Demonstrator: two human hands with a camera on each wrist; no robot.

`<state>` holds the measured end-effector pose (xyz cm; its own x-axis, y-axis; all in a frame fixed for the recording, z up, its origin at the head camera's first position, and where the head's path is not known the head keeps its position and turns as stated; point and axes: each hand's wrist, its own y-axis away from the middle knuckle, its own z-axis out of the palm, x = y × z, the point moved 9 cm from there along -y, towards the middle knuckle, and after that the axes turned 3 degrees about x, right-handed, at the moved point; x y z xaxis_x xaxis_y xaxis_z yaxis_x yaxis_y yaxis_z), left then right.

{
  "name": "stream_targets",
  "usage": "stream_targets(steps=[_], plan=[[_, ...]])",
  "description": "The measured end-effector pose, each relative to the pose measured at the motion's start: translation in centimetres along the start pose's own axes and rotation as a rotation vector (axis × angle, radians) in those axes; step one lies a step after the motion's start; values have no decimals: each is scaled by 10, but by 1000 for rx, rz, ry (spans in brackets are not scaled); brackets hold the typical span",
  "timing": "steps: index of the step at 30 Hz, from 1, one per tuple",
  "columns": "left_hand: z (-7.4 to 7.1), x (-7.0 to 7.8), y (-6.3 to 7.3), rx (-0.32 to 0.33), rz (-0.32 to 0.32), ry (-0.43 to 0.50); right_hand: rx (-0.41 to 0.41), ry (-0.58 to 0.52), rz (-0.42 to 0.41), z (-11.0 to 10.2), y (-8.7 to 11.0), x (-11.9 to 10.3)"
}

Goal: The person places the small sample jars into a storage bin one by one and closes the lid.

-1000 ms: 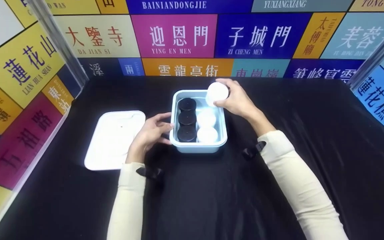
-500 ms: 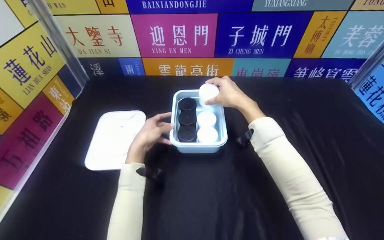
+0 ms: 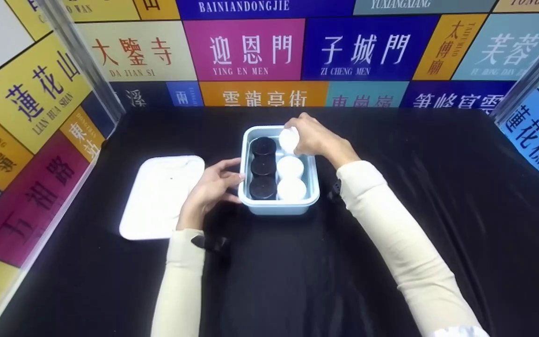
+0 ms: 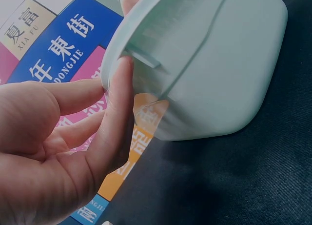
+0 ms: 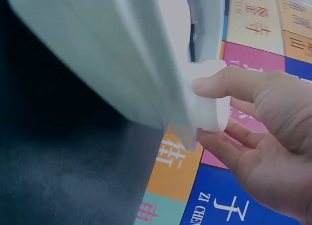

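Observation:
A pale blue open box [image 3: 279, 203] stands on the dark table with a row of three black round-topped pieces [image 3: 263, 167] along its left side. Two white round-topped pieces [image 3: 290, 167] fill the near right side. At the box's far right corner my right hand [image 3: 315, 135] pinches a third white piece [image 3: 289, 139], a short cylinder [image 5: 212, 100] in the right wrist view, tilted and partly inside the box rim. My left hand [image 3: 209, 187] touches the box's left side with its fingers extended; in the left wrist view, fingertips [image 4: 126, 69] rest against the rim.
A white lid [image 3: 157, 199] lies flat on the table to the left of the box, beside my left forearm. Panels printed with large characters [image 3: 251, 51] rise behind the table and at both sides. Black cloth [image 3: 269, 262] covers the tabletop.
My right hand has moved left and down with the white piece, from above the box's right edge into its far right corner. The left hand and box have stayed put.

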<state>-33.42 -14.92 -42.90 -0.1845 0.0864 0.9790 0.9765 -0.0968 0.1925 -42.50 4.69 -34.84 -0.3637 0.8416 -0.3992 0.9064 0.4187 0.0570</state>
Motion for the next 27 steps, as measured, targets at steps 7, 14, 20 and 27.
stream_targets(steps=[7, 14, 20, 27], plan=[[1, 0, 0, -9, 3, 19, -35, 76, -3, 8, -4, -1], [0, -1, -1, -8, 6, 26, -91, 139, -8, 13, -3, -2], [0, -1, -1, -11, 6, 20, -108, 173, -8, 17, -4, -4], [0, 0, 0, -10, 10, 10, -109, 207, -14, 24, -4, -5]])
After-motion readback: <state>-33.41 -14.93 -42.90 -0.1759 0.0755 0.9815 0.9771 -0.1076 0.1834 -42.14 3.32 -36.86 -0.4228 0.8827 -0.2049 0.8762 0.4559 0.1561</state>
